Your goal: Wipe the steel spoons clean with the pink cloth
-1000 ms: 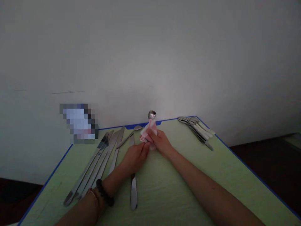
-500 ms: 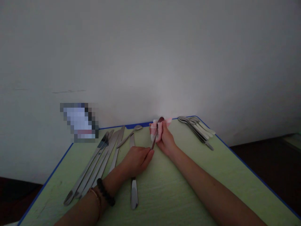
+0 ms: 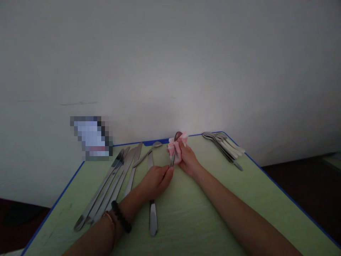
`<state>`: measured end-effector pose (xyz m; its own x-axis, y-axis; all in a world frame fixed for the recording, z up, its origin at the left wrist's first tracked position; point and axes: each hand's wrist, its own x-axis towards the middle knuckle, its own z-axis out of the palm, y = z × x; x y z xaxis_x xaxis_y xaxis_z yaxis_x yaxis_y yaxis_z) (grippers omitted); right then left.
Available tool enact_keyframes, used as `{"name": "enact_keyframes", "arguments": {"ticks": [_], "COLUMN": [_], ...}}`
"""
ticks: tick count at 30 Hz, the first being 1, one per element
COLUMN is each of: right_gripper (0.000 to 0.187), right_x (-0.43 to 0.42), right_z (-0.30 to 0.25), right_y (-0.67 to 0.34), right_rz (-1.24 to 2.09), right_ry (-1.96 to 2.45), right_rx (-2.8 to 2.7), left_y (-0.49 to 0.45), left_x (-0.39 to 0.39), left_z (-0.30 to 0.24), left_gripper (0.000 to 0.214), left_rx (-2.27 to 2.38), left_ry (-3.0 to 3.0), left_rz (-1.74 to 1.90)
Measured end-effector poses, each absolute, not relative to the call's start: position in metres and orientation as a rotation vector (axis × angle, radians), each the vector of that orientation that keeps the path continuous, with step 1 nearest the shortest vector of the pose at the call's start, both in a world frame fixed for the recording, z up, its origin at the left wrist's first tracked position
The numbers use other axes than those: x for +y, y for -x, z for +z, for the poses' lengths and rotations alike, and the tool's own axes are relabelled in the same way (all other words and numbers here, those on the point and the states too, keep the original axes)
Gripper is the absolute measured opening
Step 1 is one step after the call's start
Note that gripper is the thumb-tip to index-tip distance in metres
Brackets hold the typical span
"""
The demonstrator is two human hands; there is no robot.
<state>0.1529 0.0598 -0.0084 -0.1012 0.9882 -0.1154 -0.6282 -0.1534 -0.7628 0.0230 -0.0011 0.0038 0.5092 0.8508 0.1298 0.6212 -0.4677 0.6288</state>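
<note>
My left hand [image 3: 159, 180] is closed on the lower handle of a metal spoon [image 3: 178, 135], whose bowl points up and away from me. Around the upper handle, just below the bowl, my right hand [image 3: 188, 159] pinches a pink and white cloth [image 3: 174, 150]; its fingers are partly hidden by the cloth. Under my left hand lies a table knife [image 3: 153, 219], partly covered by the hand. Another spoon [image 3: 157, 144] rests across the knives [image 3: 117, 183] to the left, several of which lie side by side.
At the right back of the green table [image 3: 202, 213] lies a bunch of spoons [image 3: 218, 146], beside white-handled cutlery [image 3: 234, 146]. A blurred-out phone-like object [image 3: 92, 137] leans on the wall at the left back. A blue rim edges the table, close against the wall.
The spoon has turned a little, its bowl now facing me more and slightly further left. The cloth and my right hand have shifted slightly left with it.
</note>
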Motion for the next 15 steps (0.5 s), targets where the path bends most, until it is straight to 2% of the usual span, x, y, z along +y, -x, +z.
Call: {"name": "enact_keyframes", "arguments": {"ticks": [6, 11, 15], "right_gripper": [0.035, 0.02, 0.028], "right_x": [0.055, 0.053, 0.046], "right_z": [-0.013, -0.014, -0.007], "right_y": [-0.148, -0.145, -0.142], "right_rz": [1.521, 1.086, 0.984], "right_ry": [0.866, 1.079, 1.088], "right_rx": [-0.974, -1.1, -1.197], "left_y": [-0.023, -0.021, -0.02], "left_x": [0.004, 0.007, 0.005], "left_z": [0.004, 0.001, 0.005], "left_gripper": [0.046, 0.047, 0.044], "left_rx": [1.269, 1.336, 1.352], "left_ry": [-2.048, -1.966, -1.954], "left_rz": [0.755, 0.941, 1.024]}}
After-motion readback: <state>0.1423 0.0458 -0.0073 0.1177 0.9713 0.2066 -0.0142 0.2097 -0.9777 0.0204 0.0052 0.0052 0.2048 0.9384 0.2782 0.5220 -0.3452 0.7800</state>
